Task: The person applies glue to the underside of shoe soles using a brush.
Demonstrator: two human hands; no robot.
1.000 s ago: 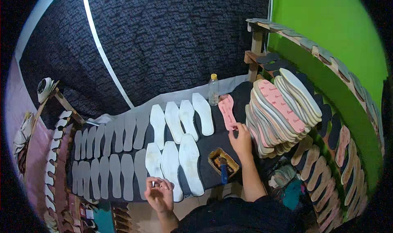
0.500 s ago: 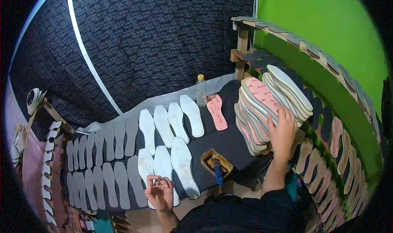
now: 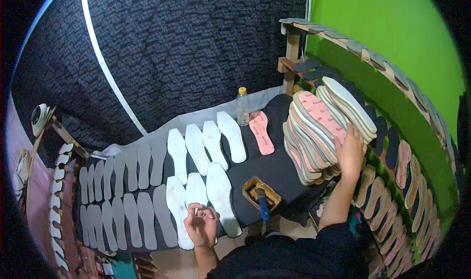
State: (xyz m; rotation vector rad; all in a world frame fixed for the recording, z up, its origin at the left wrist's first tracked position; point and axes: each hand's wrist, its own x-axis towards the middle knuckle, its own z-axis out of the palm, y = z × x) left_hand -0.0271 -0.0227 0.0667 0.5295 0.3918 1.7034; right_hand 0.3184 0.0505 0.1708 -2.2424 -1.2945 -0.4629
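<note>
A pink printed insole [image 3: 320,111] lies on top of a tall stack of insoles [image 3: 300,154] at the right end of the dark-covered table. My right hand [image 3: 349,154] has its thumb and fingers around the heel end of that insole. Beside it leans a second pile of cream insoles [image 3: 351,107]. Loosely curled, palm up and with nothing in it, my left hand [image 3: 201,225] hovers over the near row of white insoles [image 3: 222,198]. Between my hands sits a tray of brown glue [image 3: 251,193] with a blue-handled brush [image 3: 264,208] in it.
Two rows of grey insoles [image 3: 130,168] cover the table's left part. A yellow-capped bottle [image 3: 243,110] stands at the back beside a single pink insole [image 3: 261,132]. Curved wooden racks [image 3: 368,58] holding insoles run along the right; another rack [image 3: 58,190] stands left.
My right hand has shifted slightly right, its fingers closing at the heel of the top pink insole. The left hand has moved a little to the right.
</note>
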